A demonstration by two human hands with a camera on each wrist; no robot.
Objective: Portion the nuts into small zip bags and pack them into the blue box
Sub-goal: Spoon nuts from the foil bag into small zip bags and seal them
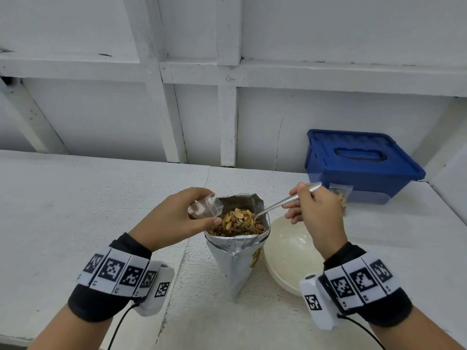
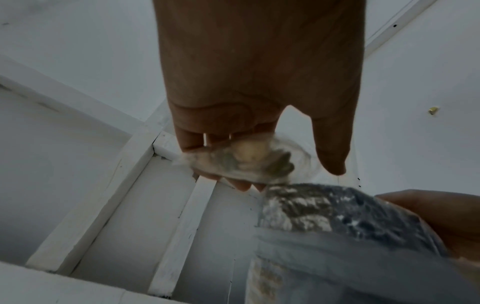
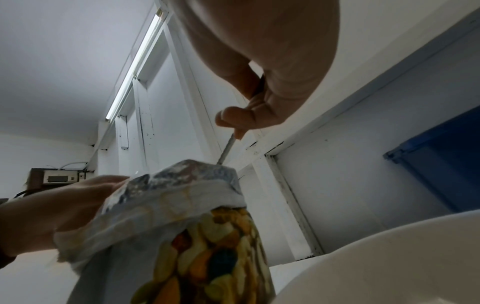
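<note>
A tall foil nut bag (image 1: 236, 263) stands open at the table's middle, full of mixed nuts (image 1: 238, 221). My left hand (image 1: 177, 218) holds a small clear zip bag (image 1: 206, 207) at the foil bag's left rim; in the left wrist view the zip bag (image 2: 249, 162) has a few nuts in it. My right hand (image 1: 312, 210) grips a metal spoon (image 1: 283, 202) whose bowl is dug into the nuts. The blue box (image 1: 358, 165) sits shut at the back right. A filled zip bag (image 1: 340, 194) lies before the box, partly hidden by my right hand.
A cream bowl (image 1: 290, 258) stands right of the foil bag, under my right wrist. The white table (image 1: 75, 210) ends at a white framed wall (image 1: 227, 109) behind. In the right wrist view the foil bag (image 3: 194, 226) and the bowl's rim (image 3: 389, 257) are close.
</note>
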